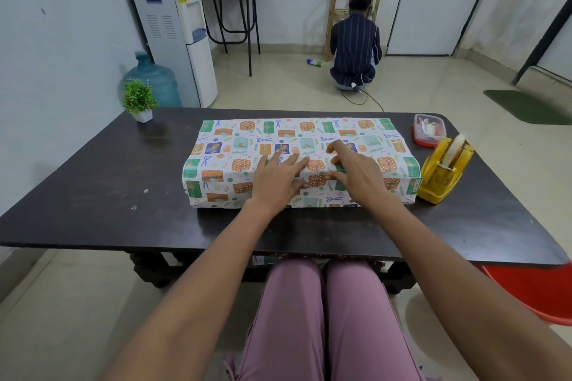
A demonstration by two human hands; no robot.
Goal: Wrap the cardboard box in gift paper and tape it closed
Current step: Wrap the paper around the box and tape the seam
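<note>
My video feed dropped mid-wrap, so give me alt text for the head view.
Both hands press on top of a box covered in gift paper on a dark table: left hand flat, right hand with fingers bent at the paper's seam. A yellow tape dispenser stands beside the box's right end.

Both forearms are bare from the lower edge of the view up to the wrists, with no sleeve showing on either. The left hand (276, 182) and the right hand (356, 175) carry no ring, watch or bracelet that can be made out. The legs wear dusty-pink trousers (322, 318) of a plain, unpatterned cloth, with soft creases and a seam line running down the left leg.
</note>
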